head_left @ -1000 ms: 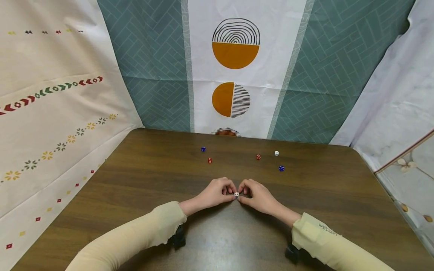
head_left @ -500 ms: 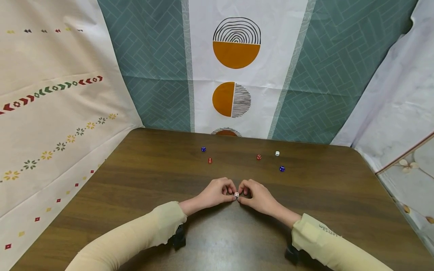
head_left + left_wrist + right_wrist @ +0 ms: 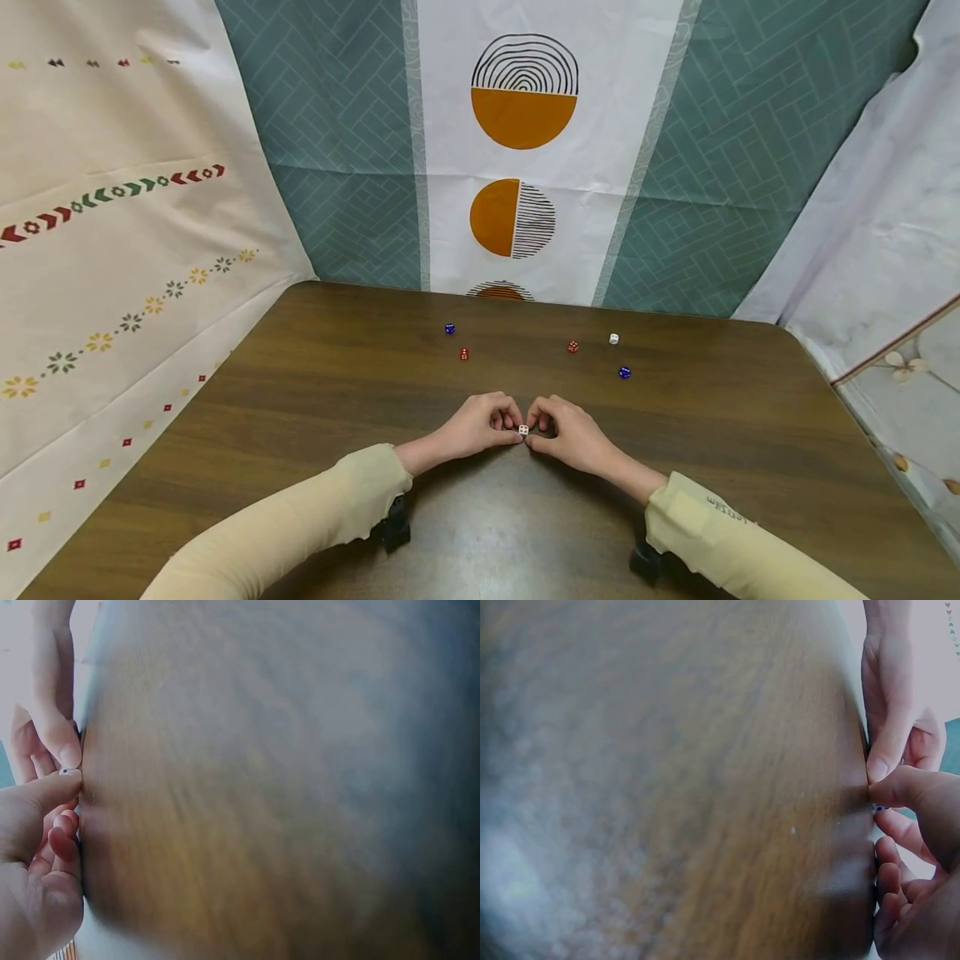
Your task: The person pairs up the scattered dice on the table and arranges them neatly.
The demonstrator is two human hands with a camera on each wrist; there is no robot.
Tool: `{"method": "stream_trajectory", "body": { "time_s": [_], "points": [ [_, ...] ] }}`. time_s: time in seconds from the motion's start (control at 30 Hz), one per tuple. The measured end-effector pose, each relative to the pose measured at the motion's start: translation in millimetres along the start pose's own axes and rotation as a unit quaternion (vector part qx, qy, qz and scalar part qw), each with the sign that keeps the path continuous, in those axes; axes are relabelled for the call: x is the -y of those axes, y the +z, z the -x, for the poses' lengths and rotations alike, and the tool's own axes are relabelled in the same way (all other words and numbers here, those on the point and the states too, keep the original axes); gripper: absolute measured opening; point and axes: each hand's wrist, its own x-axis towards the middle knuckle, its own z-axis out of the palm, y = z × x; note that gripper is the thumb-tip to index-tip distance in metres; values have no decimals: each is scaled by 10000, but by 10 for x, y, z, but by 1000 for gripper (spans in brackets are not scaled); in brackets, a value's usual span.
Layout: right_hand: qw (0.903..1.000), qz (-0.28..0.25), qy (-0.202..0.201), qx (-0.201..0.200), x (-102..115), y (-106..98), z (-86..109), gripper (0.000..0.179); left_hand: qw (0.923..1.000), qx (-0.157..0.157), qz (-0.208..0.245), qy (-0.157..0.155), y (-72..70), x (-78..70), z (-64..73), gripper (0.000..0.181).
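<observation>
Patterned cloth [image 3: 341,150] hangs behind the bench [image 3: 480,525]. On my feed, the left hand [image 3: 484,425] and right hand [image 3: 572,432] pinch a white die [image 3: 523,430] mid-bench, fingers curled. Near the bench's far edge: two red dice [image 3: 573,347], two blue dice [image 3: 625,372], another die [image 3: 614,339].

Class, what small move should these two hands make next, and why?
Perhaps ease the right hand slightly outward while the left hand steadies the near white die. Fingers of both hands crowd closely around that one small die, so parting one hand first would probably disturb it least.
</observation>
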Motion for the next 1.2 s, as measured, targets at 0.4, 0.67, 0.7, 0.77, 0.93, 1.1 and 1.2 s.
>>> {"method": "stream_trajectory", "body": {
  "time_s": [0.4, 0.67, 0.7, 0.77, 0.93, 1.1, 1.2],
  "points": [
    [10000, -70, -49, 0, 19, -9, -23, 17, 9999, 52, 50, 80, -33, 11, -9, 9],
    [9850, -574, -424, 1572, -117, -411, -118, 25, 9999, 94, 33, 50, -22, 4, -11, 9],
    [9807, -640, -437, 1796, -135, -503, -141, 28, 9999, 102, 35, 49, -22, 0, -11, 9],
    [9766, -664, -412, 2006, -154, -674, -183, 32, 9999, 97, 21, 46, -23, -5, -10, 9],
    [9857, -495, -333, 1573, -209, -999, -274, 34, 9999, 139, 19, 32, -22, -12, -6, 10],
    [9969, -156, -182, 747, -325, -1208, -394, 26, 9999, 153, 25, 6, -19, -12, 2, 9],
    [9994, 145, -79, 306, -447, -1277, -468, 25, 9999, 149, 21, 2, -15, -7, 10, 9]
  ]
}}
